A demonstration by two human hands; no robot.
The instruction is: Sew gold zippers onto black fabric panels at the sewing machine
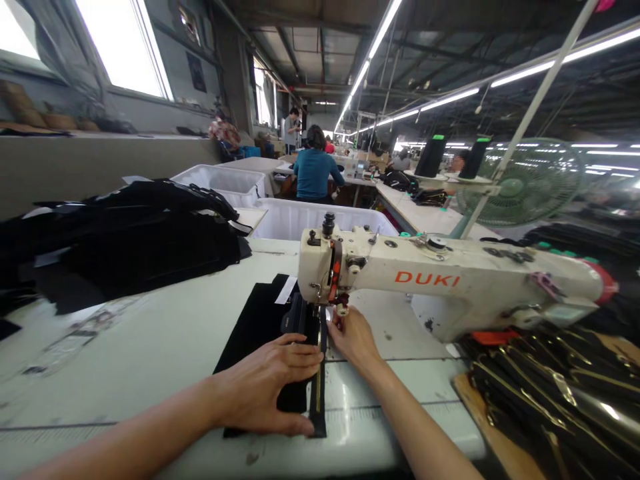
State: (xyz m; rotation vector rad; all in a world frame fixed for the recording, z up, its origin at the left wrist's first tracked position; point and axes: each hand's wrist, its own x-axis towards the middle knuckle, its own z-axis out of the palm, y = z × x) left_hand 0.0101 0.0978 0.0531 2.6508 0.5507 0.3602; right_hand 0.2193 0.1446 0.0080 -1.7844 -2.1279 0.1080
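Head view, flat black fabric panel point(245, 340), white strip point(286, 291), gold-toothed zipper point(319, 395)

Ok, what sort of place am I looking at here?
Most likely a sewing workshop or factory floor: a DUKI sewing machine stands in front, a pile of black fabric pieces lies at left, and black thread cones stand behind the machine.

The tabletop point(175, 353) is pale green, its near edge lined with dark ruler marks point(60, 432). On it, the fabric panel point(250, 333) is plain black, a white strip point(286, 291) near its far edge, and the zipper point(319, 397) is black with gold teeth. Toward the left edge, the fabric stack point(145, 247) is black; the sewing machine point(373, 270) is cream, with orange lettering point(427, 279) and a red end
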